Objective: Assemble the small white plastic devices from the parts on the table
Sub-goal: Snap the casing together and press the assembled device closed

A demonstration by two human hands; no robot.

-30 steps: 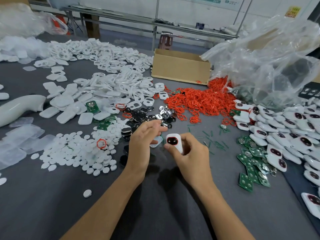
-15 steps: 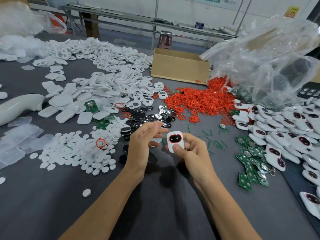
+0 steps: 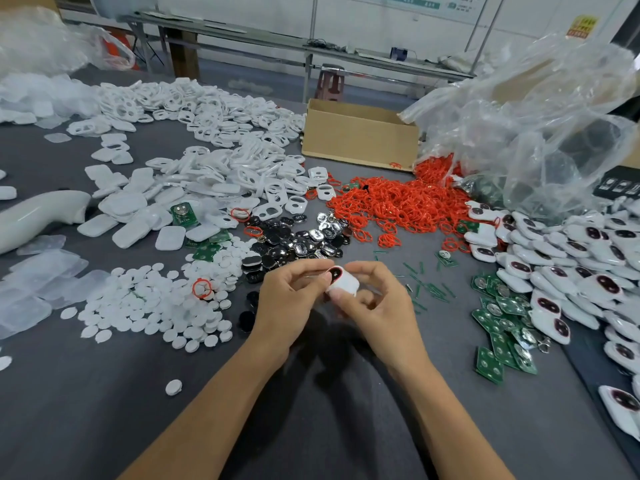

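Observation:
A small white device [image 3: 343, 281] with a dark, red-ringed window sits between both hands above the grey table [image 3: 104, 410]. My right hand [image 3: 377, 303] grips its body from the right and below. My left hand [image 3: 291, 299] pinches its left end with thumb and forefinger. Loose parts lie around: white discs [image 3: 149, 306], black and chrome inserts [image 3: 294, 240], red rings [image 3: 391, 202], white shells [image 3: 207, 188] and green circuit boards [image 3: 502, 327].
Finished white devices [image 3: 571, 271] are heaped at the right edge. A cardboard box [image 3: 360, 133] and a clear plastic bag [image 3: 540, 126] stand at the back right. Clear film pieces [image 3: 31, 285] and a white curved part [image 3: 38, 209] lie at the left.
The device has tilted over and moved left between the hands. My left hand has closed in and now pinches its end; before, it hovered beside it.

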